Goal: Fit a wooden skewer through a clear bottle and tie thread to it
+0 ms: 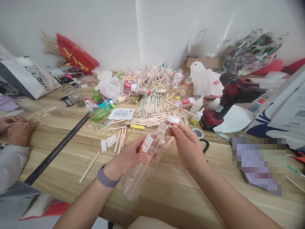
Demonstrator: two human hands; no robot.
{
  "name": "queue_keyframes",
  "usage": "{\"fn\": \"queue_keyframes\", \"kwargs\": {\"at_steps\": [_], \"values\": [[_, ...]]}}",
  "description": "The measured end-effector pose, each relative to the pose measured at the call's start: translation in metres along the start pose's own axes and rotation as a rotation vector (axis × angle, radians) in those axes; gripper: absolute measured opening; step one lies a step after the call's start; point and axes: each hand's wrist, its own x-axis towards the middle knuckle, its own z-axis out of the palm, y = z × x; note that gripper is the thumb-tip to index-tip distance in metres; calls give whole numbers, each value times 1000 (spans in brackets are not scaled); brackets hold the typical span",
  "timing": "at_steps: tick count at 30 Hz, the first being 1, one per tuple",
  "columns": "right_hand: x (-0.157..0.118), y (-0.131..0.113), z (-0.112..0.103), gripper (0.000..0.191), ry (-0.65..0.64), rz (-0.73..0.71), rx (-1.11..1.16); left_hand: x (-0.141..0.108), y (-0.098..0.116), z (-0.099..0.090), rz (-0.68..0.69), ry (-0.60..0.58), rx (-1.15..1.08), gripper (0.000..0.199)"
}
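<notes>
A clear plastic bottle [137, 178] with a small white and orange label [147, 144] lies tilted across the front of the table, its neck pointing away from me. My left hand [133, 156] is wrapped round its middle. At the neck end, my right hand [184, 140] pinches a white bottle cap [173, 119] from below. A thin straight line, perhaps a stick, runs from the cap down along the bottle; whether it is inside I cannot tell. Beyond the hands lie many flat wooden sticks [147, 121] and a yellow-handled tool [137, 126].
A cordless drill [215, 105] stands on the right, near a tape roll [198, 133] and a phone-like object [259, 168], blurred out. A long dark bar [59, 148] crosses the left side. Beyond it is another person's hand [20, 132]. Bottles and plastic bags [206, 81] crowd the back.
</notes>
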Motion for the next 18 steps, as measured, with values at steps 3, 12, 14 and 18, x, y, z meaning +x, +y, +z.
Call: {"fn": "queue_keyframes", "kwargs": {"at_steps": [3, 12, 14, 18], "values": [[-9, -6, -1, 15, -62, 45, -63, -2, -4, -2, 47, -10, -28, 69], [-33, -1, -22, 26, -35, -6, -100, -5, -10, -8, 23, -4, -124, 64], [-41, -2, -27, 26, -166, -22, -256, -5, -10, -9, 37, 16, -128, 64], [-64, -5, -38, 26, -484, -89, -566, -4, -10, -9, 61, 45, -132, 61]]}}
